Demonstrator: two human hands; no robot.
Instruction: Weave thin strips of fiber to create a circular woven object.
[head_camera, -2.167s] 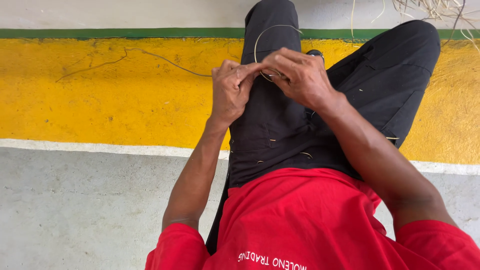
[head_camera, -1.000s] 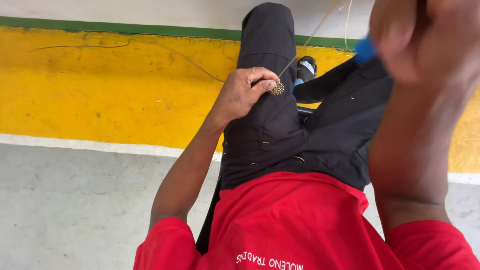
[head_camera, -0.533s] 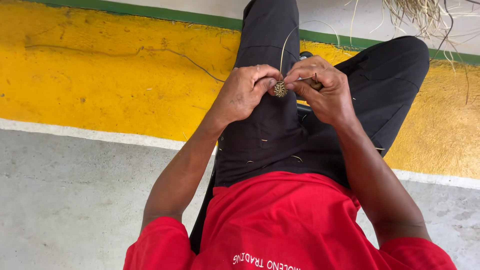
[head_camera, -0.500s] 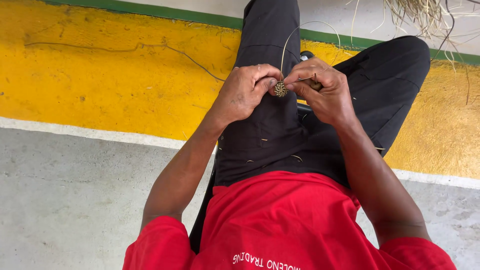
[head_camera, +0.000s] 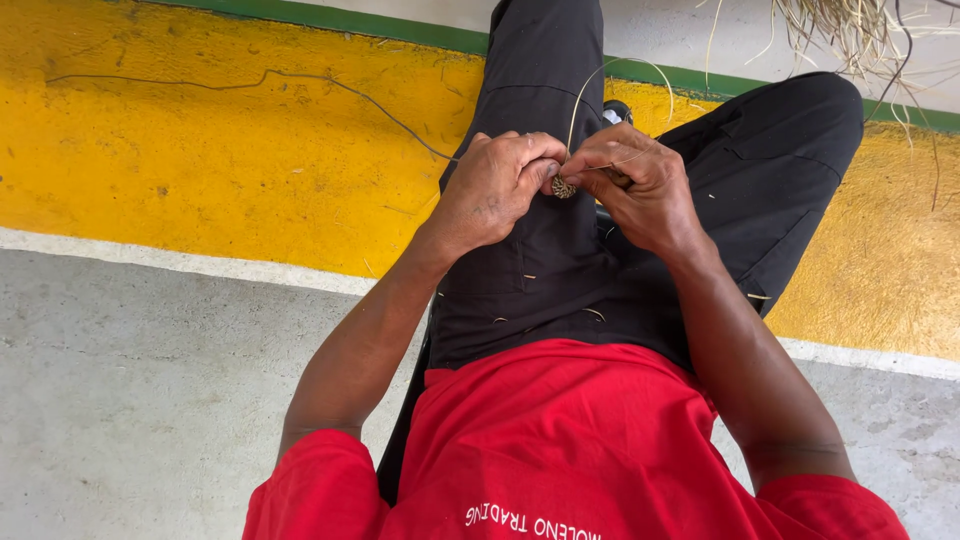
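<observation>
Floor (head_camera: 150, 400) — bare grey concrete nearest the camera, bordered by a white painted line (head_camera: 180, 262), then a broad yellow painted band (head_camera: 200, 150), then a narrow green stripe (head_camera: 350, 25). On the yellow band: a thin dark strand (head_camera: 300, 82), lying in a loose curve. Far right corner — a heap of dry pale fibres (head_camera: 860, 30).
</observation>
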